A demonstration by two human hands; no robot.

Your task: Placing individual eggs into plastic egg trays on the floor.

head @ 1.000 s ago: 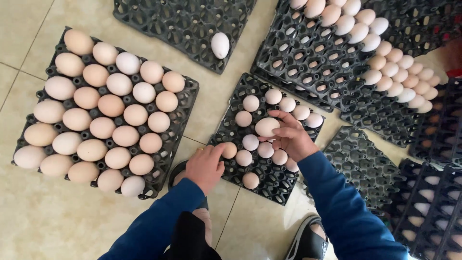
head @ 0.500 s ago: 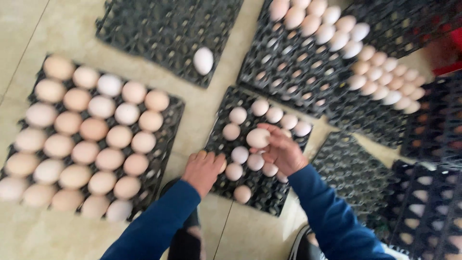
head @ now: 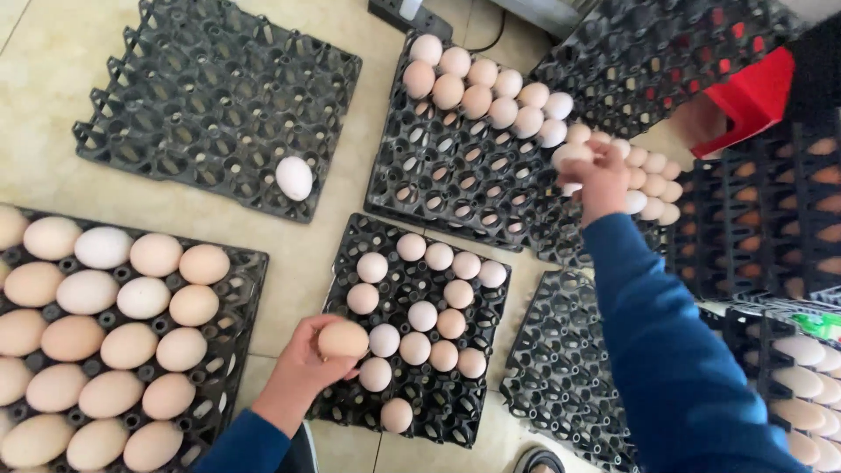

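The black egg tray [head: 412, 412] in the middle of the floor is partly filled, and the left hand [head: 307, 363] hangs over its near-left edge. Its fingers curl round a tan egg [head: 342, 339] lying crosswise, long axis left-right. The right hand [head: 598, 175] reaches to the far tray [head: 438, 175], fingers closed about a pale egg [head: 569, 155] whose axis I cannot tell.

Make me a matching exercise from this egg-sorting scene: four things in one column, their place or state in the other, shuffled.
1. left hand
2. right hand
3. lone white egg
4. red container

A. alone in the top-left black tray
B. grips a tan egg at the middle tray's edge
C. top right, among the stacked trays
D. reaches to the eggs in the upper right tray

Pairs: 1-B, 2-D, 3-A, 4-C
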